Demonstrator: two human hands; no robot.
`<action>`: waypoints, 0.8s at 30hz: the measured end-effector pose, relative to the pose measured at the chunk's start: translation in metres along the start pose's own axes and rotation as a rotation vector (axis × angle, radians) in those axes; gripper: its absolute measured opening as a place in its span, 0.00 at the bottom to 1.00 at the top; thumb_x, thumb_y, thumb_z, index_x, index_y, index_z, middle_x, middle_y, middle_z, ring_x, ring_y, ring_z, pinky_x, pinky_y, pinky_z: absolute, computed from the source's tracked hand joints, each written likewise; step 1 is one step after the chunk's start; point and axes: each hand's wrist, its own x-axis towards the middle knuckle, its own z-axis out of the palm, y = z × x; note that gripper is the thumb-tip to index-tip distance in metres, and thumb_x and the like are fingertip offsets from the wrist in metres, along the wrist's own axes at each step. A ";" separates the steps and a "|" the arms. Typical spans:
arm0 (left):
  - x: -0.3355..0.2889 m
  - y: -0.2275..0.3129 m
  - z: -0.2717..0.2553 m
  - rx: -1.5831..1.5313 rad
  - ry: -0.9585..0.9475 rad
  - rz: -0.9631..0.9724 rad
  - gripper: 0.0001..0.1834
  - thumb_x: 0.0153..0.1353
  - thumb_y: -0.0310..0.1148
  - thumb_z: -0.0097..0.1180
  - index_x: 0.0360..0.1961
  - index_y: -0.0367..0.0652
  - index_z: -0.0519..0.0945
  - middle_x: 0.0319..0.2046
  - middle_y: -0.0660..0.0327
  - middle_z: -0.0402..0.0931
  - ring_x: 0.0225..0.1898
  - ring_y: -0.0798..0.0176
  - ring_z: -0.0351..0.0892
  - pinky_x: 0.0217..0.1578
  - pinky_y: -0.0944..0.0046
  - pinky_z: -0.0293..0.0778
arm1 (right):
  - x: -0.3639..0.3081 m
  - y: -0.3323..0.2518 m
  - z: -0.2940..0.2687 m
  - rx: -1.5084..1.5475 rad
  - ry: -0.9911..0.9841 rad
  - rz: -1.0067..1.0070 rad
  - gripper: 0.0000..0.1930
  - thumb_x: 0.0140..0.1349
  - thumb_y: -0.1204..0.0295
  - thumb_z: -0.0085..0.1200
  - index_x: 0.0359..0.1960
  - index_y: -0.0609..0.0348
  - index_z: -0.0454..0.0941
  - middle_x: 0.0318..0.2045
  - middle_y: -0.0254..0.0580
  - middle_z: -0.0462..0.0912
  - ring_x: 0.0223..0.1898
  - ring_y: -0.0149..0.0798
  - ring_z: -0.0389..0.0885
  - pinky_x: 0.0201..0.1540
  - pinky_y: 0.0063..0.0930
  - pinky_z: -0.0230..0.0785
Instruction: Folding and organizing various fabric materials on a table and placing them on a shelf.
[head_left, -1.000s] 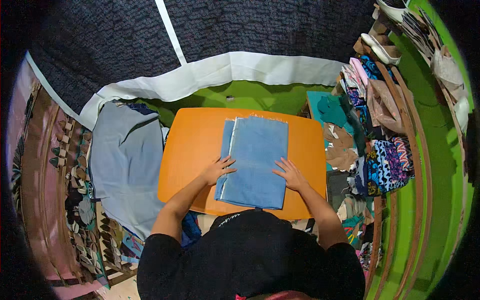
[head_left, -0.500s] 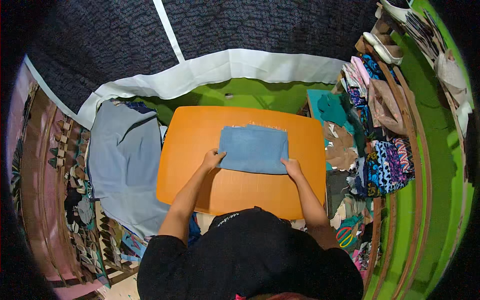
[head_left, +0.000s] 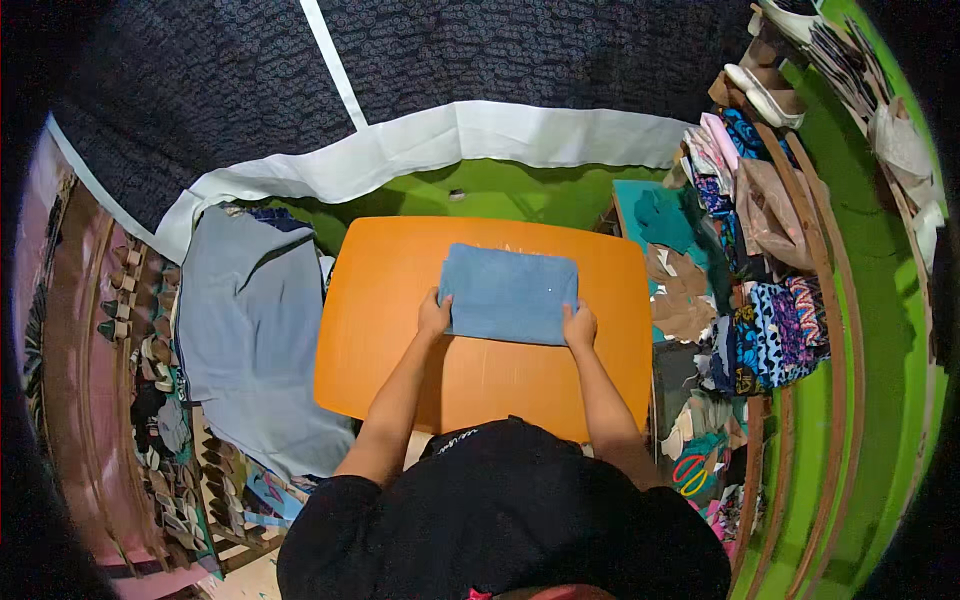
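Note:
A folded piece of blue denim cloth [head_left: 512,295] lies over the orange tabletop [head_left: 380,365], a little right of its middle. My left hand [head_left: 434,314] grips its left edge, thumb on top and fingers beneath. At the opposite edge, my right hand [head_left: 579,326] holds the cloth near its lower right corner, thumb on top as well. Whether the cloth rests fully on the table or is slightly lifted, I cannot tell.
Grey-blue cloth [head_left: 250,340] drapes over something left of the table. To the right are brown and teal scraps [head_left: 680,290], folded patterned fabrics [head_left: 780,330] and scissors with red and yellow handles [head_left: 690,475]. Shoe racks [head_left: 125,290] line the left wall.
The frayed far edge of the cloth is now mostly out of sight, and the far side looks smoother. Both hands have shifted their hold slightly along the side edges.

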 end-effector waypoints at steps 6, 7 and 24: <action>-0.019 0.059 0.010 0.322 0.234 -0.038 0.25 0.49 0.31 0.52 0.49 0.42 0.62 0.45 0.44 0.65 0.46 0.46 0.66 0.44 0.54 0.62 | -0.022 -0.037 -0.019 0.077 0.095 0.031 0.27 0.50 0.64 0.52 0.52 0.62 0.60 0.53 0.53 0.60 0.49 0.54 0.65 0.48 0.43 0.59; -0.027 0.094 0.011 0.553 0.132 -0.003 0.28 0.48 0.35 0.53 0.52 0.48 0.61 0.54 0.48 0.56 0.55 0.47 0.56 0.52 0.48 0.53 | -0.019 -0.033 -0.022 0.077 0.114 0.049 0.27 0.50 0.64 0.52 0.52 0.62 0.60 0.53 0.53 0.60 0.49 0.54 0.65 0.48 0.43 0.59; -0.045 0.062 0.018 0.520 0.092 0.034 0.35 0.51 0.47 0.48 0.59 0.47 0.55 0.61 0.46 0.40 0.61 0.42 0.37 0.57 0.45 0.40 | -0.022 -0.053 -0.009 -0.505 -0.076 -0.460 0.34 0.52 0.51 0.47 0.60 0.45 0.50 0.62 0.43 0.41 0.63 0.50 0.40 0.59 0.52 0.36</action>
